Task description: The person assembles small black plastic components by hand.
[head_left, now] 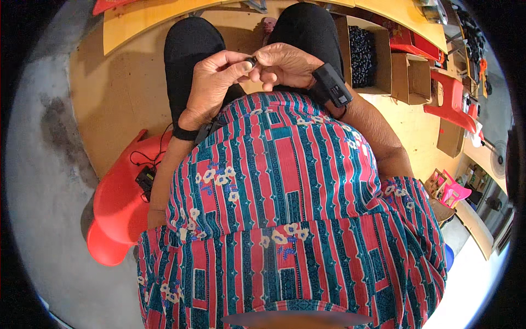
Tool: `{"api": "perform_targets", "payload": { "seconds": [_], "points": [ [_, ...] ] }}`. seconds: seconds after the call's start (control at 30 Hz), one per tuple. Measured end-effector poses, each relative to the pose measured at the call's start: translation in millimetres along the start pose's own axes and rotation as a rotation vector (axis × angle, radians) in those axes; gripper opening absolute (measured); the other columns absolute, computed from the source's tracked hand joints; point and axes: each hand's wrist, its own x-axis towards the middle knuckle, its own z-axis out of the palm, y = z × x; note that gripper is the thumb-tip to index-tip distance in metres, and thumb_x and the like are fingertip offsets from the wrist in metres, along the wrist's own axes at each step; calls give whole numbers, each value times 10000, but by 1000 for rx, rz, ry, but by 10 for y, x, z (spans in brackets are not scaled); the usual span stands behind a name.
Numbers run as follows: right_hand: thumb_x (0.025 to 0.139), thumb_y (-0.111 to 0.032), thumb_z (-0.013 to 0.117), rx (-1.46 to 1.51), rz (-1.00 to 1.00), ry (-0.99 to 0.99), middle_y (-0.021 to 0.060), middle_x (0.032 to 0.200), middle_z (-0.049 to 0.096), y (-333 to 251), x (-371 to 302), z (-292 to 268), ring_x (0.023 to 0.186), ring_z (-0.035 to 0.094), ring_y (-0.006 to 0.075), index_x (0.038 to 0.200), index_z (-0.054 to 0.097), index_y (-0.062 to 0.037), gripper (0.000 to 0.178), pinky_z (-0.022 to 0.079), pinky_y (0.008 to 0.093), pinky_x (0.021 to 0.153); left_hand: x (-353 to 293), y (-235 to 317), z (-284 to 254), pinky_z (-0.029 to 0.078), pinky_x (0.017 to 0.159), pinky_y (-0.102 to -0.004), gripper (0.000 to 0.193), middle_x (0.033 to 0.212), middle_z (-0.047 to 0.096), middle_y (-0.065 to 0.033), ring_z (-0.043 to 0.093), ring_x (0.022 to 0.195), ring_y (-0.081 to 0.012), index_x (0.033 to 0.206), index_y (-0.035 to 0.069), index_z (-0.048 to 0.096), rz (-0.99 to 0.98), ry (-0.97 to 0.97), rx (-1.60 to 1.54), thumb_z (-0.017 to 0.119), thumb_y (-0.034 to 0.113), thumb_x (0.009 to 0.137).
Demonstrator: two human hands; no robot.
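Note:
Both my hands meet in front of my knees, over my lap. Between the fingertips is a small black piece (251, 61), too small and covered to name its kind. My left hand (218, 77) pinches it between thumb and index finger. My right hand (285, 64) has its thumb and index finger pressed together at the piece's right side, the other fingers loosely curled. A black box-shaped device (332, 85) is strapped on my right wrist, and a black band (185, 132) circles my left wrist.
A cardboard box (362, 55) full of small black pieces stands by my right knee, with another open cardboard box (411, 78) beside it. A yellow table edge (148, 21) runs ahead of my knees. Red plastic chairs or stools stand left (123, 197) and right (452, 101).

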Motion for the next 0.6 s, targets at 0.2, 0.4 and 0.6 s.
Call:
{"api": "perform_targets", "payload": {
  "seconds": [0.2,0.4,0.6],
  "points": [
    [896,-294,583,133,30,-35,101,895,640,-17,-26,45,591,562,87,983,603,10,317,577,305,657,7,13,12,503,683,-221,136,803,637,-40,607,729,-96,949,-12,652,54,15,52,654,59,833],
    [905,-294,570,89,17,13,91,885,645,-54,-46,93,606,560,86,983,601,2,307,568,304,654,7,-7,-15,501,694,-222,130,828,607,-19,592,752,-92,952,-8,648,146,23,179,648,48,835],
    [905,-320,570,136,17,64,75,866,648,-118,-51,194,623,565,79,976,606,-2,328,554,273,640,33,-48,-27,509,727,-236,145,881,592,-17,590,786,-99,981,-17,633,244,58,284,632,27,843]
  ]
}}
